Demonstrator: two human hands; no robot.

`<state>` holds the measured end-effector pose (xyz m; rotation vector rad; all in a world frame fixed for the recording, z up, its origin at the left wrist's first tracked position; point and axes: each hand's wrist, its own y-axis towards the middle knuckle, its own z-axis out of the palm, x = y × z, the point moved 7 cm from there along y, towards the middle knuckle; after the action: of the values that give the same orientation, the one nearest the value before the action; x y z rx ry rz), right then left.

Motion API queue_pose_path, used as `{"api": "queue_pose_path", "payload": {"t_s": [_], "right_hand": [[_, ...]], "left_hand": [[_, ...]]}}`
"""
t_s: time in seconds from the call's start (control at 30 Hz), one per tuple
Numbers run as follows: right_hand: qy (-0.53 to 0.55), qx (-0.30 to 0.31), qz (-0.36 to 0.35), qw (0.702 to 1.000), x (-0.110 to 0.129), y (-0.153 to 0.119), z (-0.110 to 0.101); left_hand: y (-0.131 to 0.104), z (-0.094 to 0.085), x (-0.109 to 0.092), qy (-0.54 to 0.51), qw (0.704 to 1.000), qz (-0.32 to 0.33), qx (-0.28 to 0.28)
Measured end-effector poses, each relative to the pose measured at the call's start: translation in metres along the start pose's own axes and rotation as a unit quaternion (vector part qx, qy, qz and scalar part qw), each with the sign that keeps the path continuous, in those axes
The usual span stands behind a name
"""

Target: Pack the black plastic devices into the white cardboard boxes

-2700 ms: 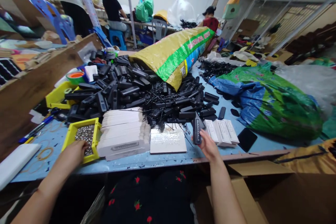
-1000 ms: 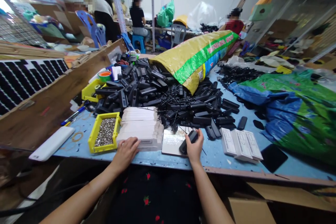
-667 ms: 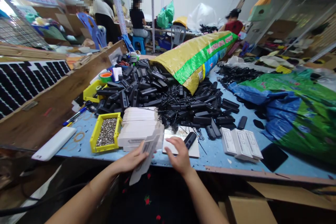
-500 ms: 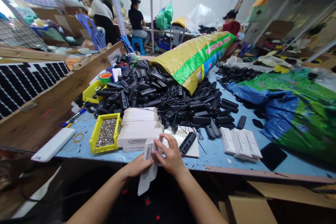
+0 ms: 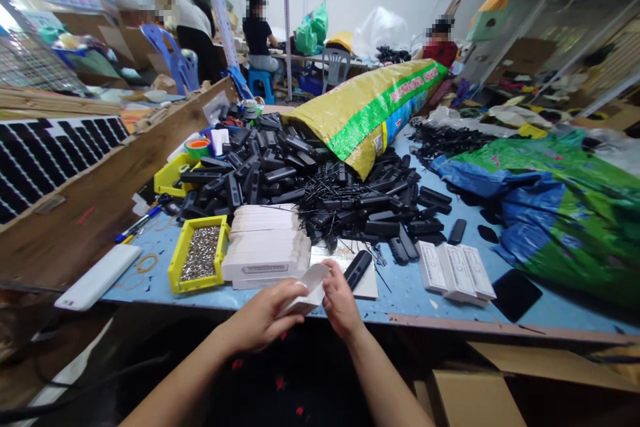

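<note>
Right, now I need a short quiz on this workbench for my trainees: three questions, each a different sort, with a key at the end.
1. Multiple choice: What are the person's left hand and right hand both holding?
a) a blue pen
b) a white carton
c) a roll of tape

2. True or false: In the picture, the yellow bin of small metal parts stands to the left of the stack of flat cartons.

3. Fill the gap: The black device just beside the right hand lies on a flat slab whose colour is ____.

Key: 1. b; 2. true; 3. white.
</note>
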<state>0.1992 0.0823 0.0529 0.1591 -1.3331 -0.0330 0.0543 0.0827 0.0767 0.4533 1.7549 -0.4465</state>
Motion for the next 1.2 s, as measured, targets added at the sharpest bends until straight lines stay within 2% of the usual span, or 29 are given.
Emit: {"api": "queue_pose_path", "payload": {"t_s": [0.07,0.17,0.2,0.27,0.33,0.4,0.5,0.57,0.63,0.67,0.7,0.73,0.77,0.8,0.87,0.9,0.97,1.0,1.1,1.2], "right_hand": [[0.007,0.036,0.018,0.999,-0.006,0.001,0.007],[-0.073,0.112,-0.075,0.988,0.012,-0.001,0.019],[-0.089,0.128,-0.088,0.984,0.016,-0.003,0.021],[-0.091,0.119,-0.062,0.987,0.017,-0.004,0.023],[-0.094,0.074,-0.041,0.992,0.015,-0.006,0.021],[-0.134,0.059,-0.077,0.986,0.019,-0.009,0.021],[-0.281,0.138,-0.140,0.939,0.022,-0.010,0.015],[-0.414,0.184,-0.129,0.882,0.014,-0.003,-0.010],[-0.531,0.188,-0.102,0.820,0.007,0.006,-0.048],[-0.565,0.185,-0.092,0.799,0.006,0.010,-0.065],[-0.575,0.179,-0.085,0.793,0.007,0.012,-0.078],[-0.560,0.168,-0.080,0.807,0.011,0.013,-0.085],[-0.519,0.144,-0.078,0.839,0.017,0.013,-0.088],[-0.450,0.103,-0.079,0.884,0.025,0.012,-0.088],[-0.249,-0.005,-0.090,0.964,0.041,0.006,-0.079],[-0.142,-0.054,-0.099,0.983,0.046,0.002,-0.071],[0.008,-0.117,-0.121,0.986,0.050,-0.005,-0.050],[0.033,-0.128,-0.131,0.983,0.051,-0.007,-0.040],[0.016,-0.107,-0.124,0.986,0.046,-0.004,-0.018],[0.069,-0.094,-0.122,0.986,0.040,-0.001,-0.019]], "left_hand": [[0.003,0.008,0.001,0.019,1.000,0.009,-0.016],[0.006,0.009,0.007,0.009,0.995,0.001,-0.097],[0.007,0.010,0.010,0.001,0.994,-0.004,-0.108],[0.009,0.015,0.013,0.001,0.995,-0.021,-0.101],[0.012,0.019,0.016,0.020,0.996,-0.034,-0.086],[0.015,0.021,0.018,0.023,0.997,-0.029,-0.072],[0.016,0.015,0.030,-0.040,0.995,-0.040,-0.083],[0.012,0.003,0.048,-0.129,0.980,-0.101,-0.114],[0.006,-0.006,0.065,-0.261,0.944,-0.161,-0.125],[0.004,-0.010,0.069,-0.330,0.918,-0.175,-0.129],[0.002,-0.015,0.072,-0.394,0.890,-0.180,-0.145],[0.000,-0.020,0.075,-0.445,0.859,-0.181,-0.176],[-0.002,-0.024,0.077,-0.484,0.828,-0.178,-0.220],[-0.005,-0.026,0.079,-0.511,0.797,-0.175,-0.270],[-0.007,-0.021,0.080,-0.547,0.743,-0.173,-0.345],[-0.006,-0.013,0.080,-0.559,0.726,-0.175,-0.359],[-0.003,0.007,0.077,-0.579,0.709,-0.190,-0.356],[-0.001,0.018,0.076,-0.585,0.704,-0.204,-0.345],[0.003,0.044,0.074,-0.607,0.702,-0.249,-0.277],[0.002,0.056,0.074,-0.617,0.699,-0.273,-0.239]]}}
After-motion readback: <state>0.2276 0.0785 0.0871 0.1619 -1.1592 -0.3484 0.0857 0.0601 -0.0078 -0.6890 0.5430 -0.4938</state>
